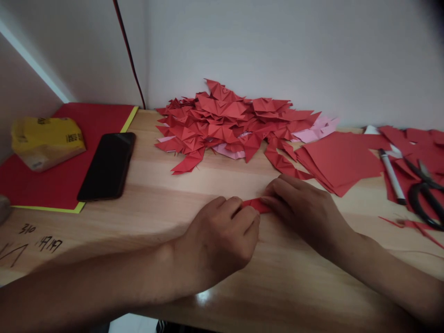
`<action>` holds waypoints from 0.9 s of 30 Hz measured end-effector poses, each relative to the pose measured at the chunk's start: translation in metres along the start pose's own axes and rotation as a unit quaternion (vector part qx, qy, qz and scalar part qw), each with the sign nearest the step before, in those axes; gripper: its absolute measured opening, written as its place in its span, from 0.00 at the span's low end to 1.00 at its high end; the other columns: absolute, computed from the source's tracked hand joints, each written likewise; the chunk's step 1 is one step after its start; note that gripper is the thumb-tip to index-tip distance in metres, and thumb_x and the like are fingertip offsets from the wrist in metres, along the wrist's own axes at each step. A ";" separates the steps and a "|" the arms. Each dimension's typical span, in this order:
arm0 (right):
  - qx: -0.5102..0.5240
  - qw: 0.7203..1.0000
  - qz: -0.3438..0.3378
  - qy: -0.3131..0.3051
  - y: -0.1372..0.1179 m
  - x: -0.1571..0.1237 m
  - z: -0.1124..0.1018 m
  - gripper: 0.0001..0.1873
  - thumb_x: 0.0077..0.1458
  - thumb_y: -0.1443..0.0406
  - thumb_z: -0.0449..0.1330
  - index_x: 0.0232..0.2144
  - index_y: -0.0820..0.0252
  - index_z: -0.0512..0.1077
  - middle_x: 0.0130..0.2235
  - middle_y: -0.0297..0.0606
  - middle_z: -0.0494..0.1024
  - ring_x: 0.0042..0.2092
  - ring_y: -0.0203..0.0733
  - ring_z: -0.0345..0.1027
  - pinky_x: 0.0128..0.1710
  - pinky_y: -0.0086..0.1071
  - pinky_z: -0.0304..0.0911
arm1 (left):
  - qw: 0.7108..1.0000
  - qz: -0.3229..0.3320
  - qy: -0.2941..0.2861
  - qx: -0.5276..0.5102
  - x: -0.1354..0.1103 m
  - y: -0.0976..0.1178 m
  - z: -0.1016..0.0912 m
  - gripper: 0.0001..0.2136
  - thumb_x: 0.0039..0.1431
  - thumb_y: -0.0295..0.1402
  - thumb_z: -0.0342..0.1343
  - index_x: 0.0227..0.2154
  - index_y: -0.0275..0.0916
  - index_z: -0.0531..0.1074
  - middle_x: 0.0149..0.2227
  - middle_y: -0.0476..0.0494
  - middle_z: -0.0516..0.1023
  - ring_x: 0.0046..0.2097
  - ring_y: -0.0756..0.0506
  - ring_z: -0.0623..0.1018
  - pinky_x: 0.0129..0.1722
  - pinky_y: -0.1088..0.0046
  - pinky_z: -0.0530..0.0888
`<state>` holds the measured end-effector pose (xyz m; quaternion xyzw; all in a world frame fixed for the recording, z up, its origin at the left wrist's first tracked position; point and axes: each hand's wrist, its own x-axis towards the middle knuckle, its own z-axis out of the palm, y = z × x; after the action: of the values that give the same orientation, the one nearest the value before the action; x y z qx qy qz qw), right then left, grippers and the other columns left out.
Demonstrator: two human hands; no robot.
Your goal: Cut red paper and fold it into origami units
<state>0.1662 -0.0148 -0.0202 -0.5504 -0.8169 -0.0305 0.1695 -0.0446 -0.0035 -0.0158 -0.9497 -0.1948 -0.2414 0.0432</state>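
Your grip is a pinch at both ends: the curled fingers of your left hand point(225, 236) close on one end of a small folded strip of red paper point(255, 204), and the thumb and fingertips of your right hand point(308, 210) nip the other. Only a short stretch of the strip shows between your hands (the rest is hidden by your fingers), about midway between the near and back edges of the worktop point(159, 185).

Beyond it, along the back edge, you have a heap of folded red pieces point(225, 120), with pink paper point(317, 129) poking out at its right side and lower down. Just right of the heap, near your right hand, lies a fanned stack of red sheets point(347, 159). Further on, toward the right edge, are a white marker point(392, 176) with a black cap, black-handled scissors point(428, 180) and thin red scraps point(418, 225).

Well off to your left, by the back left corner, a yellow pack point(48, 141) rests on a large red sheet point(100, 120) showing yellow margins. A dark phone point(107, 166) lies across the sheet's right side, partly over the bare wood. Nearer the left edge, handwritten figures point(27, 229) mark the surface, "310" among them.
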 end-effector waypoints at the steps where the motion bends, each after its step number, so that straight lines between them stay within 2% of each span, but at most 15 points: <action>1: -0.002 1.000 0.000 -0.002 0.000 0.000 0.000 0.16 0.65 0.59 0.51 0.27 0.59 0.65 0.27 0.34 0.71 0.26 0.36 0.65 0.23 0.28 0.56 | 1.000 0.000 -0.002 0.000 0.000 0.000 0.000 0.04 0.56 0.20 0.57 0.31 0.32 0.75 0.29 0.45 0.73 0.34 0.44 0.72 0.31 0.66 0.72; 5: -0.002 1.000 0.005 -0.013 -0.001 0.001 0.001 0.15 0.65 0.59 0.51 0.27 0.59 0.66 0.27 0.34 0.71 0.26 0.36 0.66 0.24 0.29 0.56 | 1.000 -0.003 -0.007 0.004 -0.001 0.001 -0.001 0.04 0.56 0.20 0.56 0.31 0.32 0.74 0.30 0.44 0.74 0.35 0.45 0.72 0.31 0.67 0.73; 16: -0.012 1.000 -0.006 0.011 -0.001 0.001 0.003 0.17 0.65 0.58 0.51 0.27 0.59 0.66 0.27 0.34 0.71 0.27 0.36 0.65 0.25 0.29 0.56 | 0.999 -0.010 -0.025 0.018 0.001 0.003 -0.002 0.05 0.59 0.21 0.54 0.35 0.31 0.74 0.30 0.45 0.73 0.35 0.45 0.72 0.31 0.68 0.72; 23: -0.006 1.000 -0.006 0.016 0.000 0.002 0.003 0.15 0.65 0.59 0.53 0.27 0.60 0.67 0.28 0.34 0.72 0.27 0.35 0.65 0.24 0.28 0.56 | 0.998 -0.012 -0.047 0.033 0.000 0.005 0.000 0.08 0.63 0.23 0.50 0.37 0.30 0.74 0.34 0.42 0.75 0.36 0.45 0.72 0.32 0.68 0.72; 27: -0.007 1.000 -0.004 0.004 -0.001 0.003 0.001 0.15 0.65 0.60 0.53 0.27 0.60 0.67 0.28 0.34 0.72 0.27 0.36 0.66 0.24 0.28 0.55 | 0.998 -0.010 -0.049 0.034 0.001 0.007 -0.001 0.09 0.63 0.24 0.50 0.38 0.30 0.76 0.41 0.38 0.77 0.41 0.43 0.74 0.35 0.66 0.74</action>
<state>0.1642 -0.0120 -0.0205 -0.5483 -0.8182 -0.0389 0.1685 -0.0413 -0.0092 -0.0145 -0.9564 -0.2143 -0.1881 0.0629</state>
